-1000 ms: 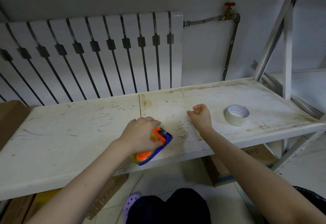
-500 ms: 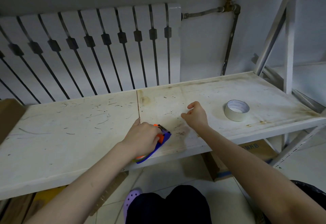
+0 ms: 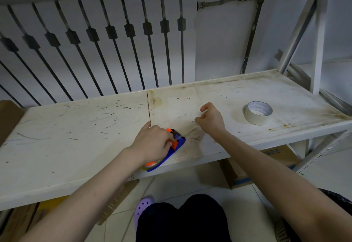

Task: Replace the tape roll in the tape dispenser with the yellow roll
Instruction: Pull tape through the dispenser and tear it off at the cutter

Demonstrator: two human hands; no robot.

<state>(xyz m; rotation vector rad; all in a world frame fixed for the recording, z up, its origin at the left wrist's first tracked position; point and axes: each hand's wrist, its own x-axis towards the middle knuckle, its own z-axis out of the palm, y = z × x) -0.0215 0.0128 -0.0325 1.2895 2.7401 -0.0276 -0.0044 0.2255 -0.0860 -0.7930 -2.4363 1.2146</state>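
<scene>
An orange and blue tape dispenser (image 3: pixel 178 142) lies on the white shelf (image 3: pixel 76 146) near its front edge. My left hand (image 3: pixel 152 143) grips it from above and hides most of the roll inside; a yellowish edge shows at its near end. My right hand (image 3: pixel 210 117) hovers just right of the dispenser's cutter, with thumb and fingers curled in a pinch on what looks like a thin clear strip of tape, barely visible. A pale tape roll (image 3: pixel 258 112) lies flat on the shelf, further right, apart from both hands.
A radiator (image 3: pixel 114 38) and a pipe (image 3: pixel 251 32) stand against the wall behind the shelf. Metal rack posts (image 3: pixel 317 51) rise at the right end. Cardboard boxes (image 3: pixel 270 163) sit under the shelf. My knees and a purple shoe (image 3: pixel 142 207) are below.
My left hand has closed further over the dispenser and shifted it slightly away from the front edge. My right hand moved a little up and away from the cutter, still pinched.
</scene>
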